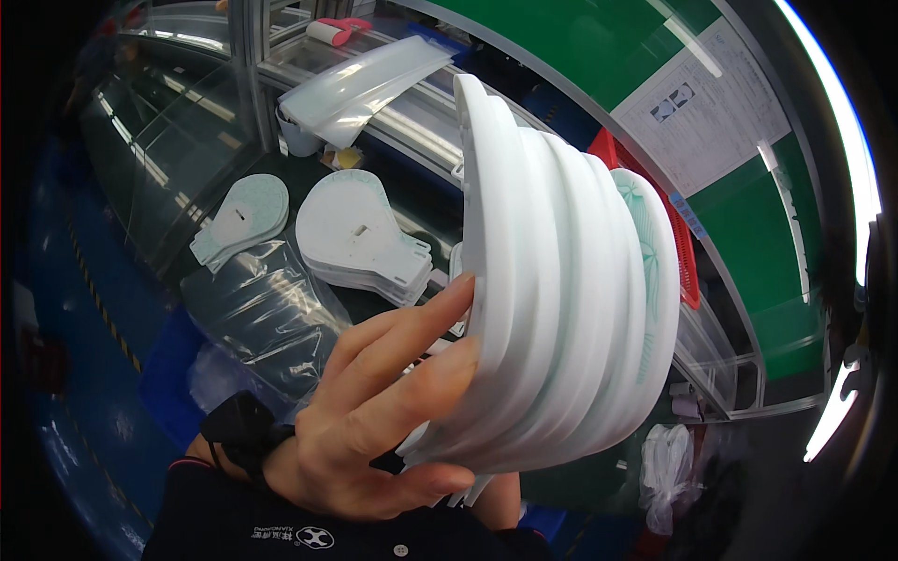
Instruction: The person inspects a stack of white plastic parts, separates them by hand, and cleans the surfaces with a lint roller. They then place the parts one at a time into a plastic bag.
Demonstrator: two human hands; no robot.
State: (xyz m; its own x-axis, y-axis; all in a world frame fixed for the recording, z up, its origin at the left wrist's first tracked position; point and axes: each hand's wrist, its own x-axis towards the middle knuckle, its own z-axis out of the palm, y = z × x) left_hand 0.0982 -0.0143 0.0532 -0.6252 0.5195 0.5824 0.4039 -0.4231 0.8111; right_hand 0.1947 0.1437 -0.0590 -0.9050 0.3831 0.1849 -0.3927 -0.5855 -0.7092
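A thick stack of white, rounded plastic covers (552,309) is held up on edge in front of me. The outermost cover on its right side carries a pale green leaf-like pattern. My left hand (365,421) grips the stack's left edge, two fingers against the rim and the thumb lower down near the narrow end. Part of my right wrist (498,503) shows below the stack; the right hand's fingers are hidden behind it. Left of the stack, similar paddle-shaped white covers (351,220) lie piled on the dark table, beside a smaller pile with green speckles (245,213).
Clear plastic bags (271,318) lie by the piles, above a blue bin (173,374). Translucent sheets (365,89) and a red-handled roller (327,33) rest on a metal frame behind. A red basket (687,252) stands behind the stack; a bagged white bundle (666,463) sits at right.
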